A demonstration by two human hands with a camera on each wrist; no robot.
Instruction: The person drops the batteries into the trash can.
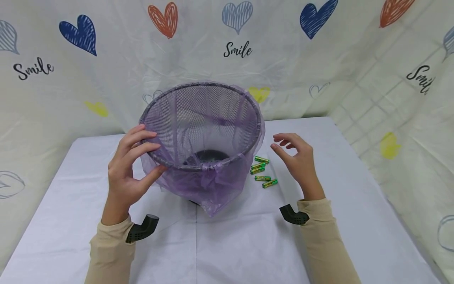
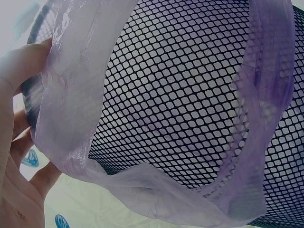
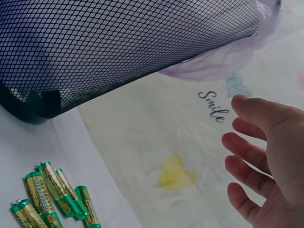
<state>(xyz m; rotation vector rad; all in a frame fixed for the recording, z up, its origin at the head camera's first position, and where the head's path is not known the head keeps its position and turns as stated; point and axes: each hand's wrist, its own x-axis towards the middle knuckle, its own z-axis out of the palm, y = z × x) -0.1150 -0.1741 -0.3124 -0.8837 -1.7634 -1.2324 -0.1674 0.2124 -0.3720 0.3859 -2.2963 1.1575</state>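
A dark wire-mesh wastebasket [image 2: 175, 95] stands on the table. A thin purple bin liner [image 1: 220, 189] lines it, its edge folded out over the rim and hanging down the outside. My left hand [image 1: 129, 169] holds the lined rim at the left, fingers over the edge and thumb on the near side. To the right of the basket, my right hand [image 1: 296, 157] hovers with loosely bent fingers and touches nothing. Several green-and-gold batteries [image 1: 263, 178] lie on the table between the basket and that hand; the right wrist view shows these batteries [image 3: 45, 190] beside the basket's base.
A white cloth [image 1: 241, 248] covers the table. Behind it hangs a pale curtain [image 1: 198, 59] printed with hearts and the word "Smile". Each beige sleeve [image 1: 110, 252] has a black curved piece [image 1: 143, 228] at the cuff.
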